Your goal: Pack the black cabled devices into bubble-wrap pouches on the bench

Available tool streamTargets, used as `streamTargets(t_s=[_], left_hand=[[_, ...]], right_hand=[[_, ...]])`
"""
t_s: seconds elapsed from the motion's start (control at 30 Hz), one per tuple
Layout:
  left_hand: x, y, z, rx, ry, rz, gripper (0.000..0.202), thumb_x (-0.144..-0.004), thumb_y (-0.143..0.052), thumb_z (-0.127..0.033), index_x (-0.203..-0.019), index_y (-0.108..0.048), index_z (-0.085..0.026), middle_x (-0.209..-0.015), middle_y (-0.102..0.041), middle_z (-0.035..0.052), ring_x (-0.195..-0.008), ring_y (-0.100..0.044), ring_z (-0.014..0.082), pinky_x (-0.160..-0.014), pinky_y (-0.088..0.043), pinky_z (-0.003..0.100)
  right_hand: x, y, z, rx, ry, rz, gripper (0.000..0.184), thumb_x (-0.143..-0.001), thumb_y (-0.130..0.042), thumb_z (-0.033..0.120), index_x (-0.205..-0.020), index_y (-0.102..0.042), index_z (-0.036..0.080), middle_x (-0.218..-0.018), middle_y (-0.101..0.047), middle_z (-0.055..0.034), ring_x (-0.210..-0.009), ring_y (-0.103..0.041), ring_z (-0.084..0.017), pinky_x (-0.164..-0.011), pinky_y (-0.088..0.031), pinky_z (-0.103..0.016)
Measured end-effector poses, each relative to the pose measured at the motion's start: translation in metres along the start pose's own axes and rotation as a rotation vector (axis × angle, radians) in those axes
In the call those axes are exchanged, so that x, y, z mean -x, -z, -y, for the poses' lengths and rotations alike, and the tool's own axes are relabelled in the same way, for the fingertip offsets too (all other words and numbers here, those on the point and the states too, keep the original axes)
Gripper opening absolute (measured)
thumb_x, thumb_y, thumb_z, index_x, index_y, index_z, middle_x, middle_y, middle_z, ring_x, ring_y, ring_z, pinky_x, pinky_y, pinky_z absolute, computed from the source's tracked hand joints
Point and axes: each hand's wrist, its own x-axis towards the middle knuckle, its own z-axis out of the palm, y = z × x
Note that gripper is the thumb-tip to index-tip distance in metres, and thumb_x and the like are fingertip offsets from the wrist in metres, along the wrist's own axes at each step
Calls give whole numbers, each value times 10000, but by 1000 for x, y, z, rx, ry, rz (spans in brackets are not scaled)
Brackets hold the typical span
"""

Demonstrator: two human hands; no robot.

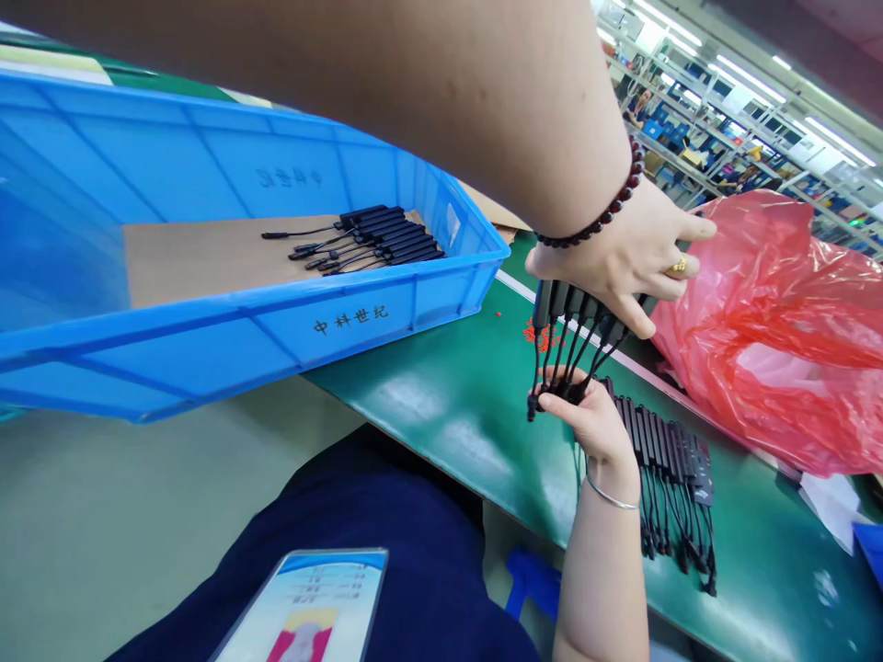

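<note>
My left hand, with a dark beaded bracelet and a ring, reaches in from the upper left. It is closed over the flat bodies of several black cable adapters, partly hiding them. Their short leads hang down to my right hand, which wears a silver bangle and grips the connector ends between thumb and fingers. The bunch is above the green table. Just right of my right hand, a row of similar black adapters lies side by side with leads toward me.
A blue plastic crate on the left holds cardboard and more black adapters. Small orange-red pieces lie on the green table. A red plastic bag is at right, before shelving. A blue stool shows underneath.
</note>
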Motion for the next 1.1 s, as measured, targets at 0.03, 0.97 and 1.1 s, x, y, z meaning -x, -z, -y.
streamTargets(t_s=[0.03, 0.97, 1.1], left_hand=[[-1, 3, 0, -66, -164, -6, 838, -599, -509, -97, -1404, -375, -285, -1485, -296, -23, -1377, -226, 285, -1129, -61, 519], [-14, 14, -1, -441, -383, -69, 1074, -531, -635, -304, -1467, -111, -239, -1467, -262, 79, -1337, -264, 390, -1086, -110, 552], [-6, 8, 5, -344, -357, -57, 1079, -512, -648, -273, -1459, -132, -229, -1474, -253, 107, -1312, -290, 419, -1073, -109, 574]], right_hand=[[2, 0, -1, -8, -29, 17, 333, -686, -788, 288, -984, -656, 213, -849, -712, -25, -806, -672, -181, -791, -550, -359], [29, -28, -44, -505, 80, -409, 635, -649, -808, 248, -1215, -523, 294, -784, -670, 33, -720, -682, -153, -646, -564, -295], [29, -26, -52, -481, 75, -386, 555, -652, -796, 231, -1156, -566, 258, -695, -647, 51, -658, -663, -140, -642, -552, -295]])
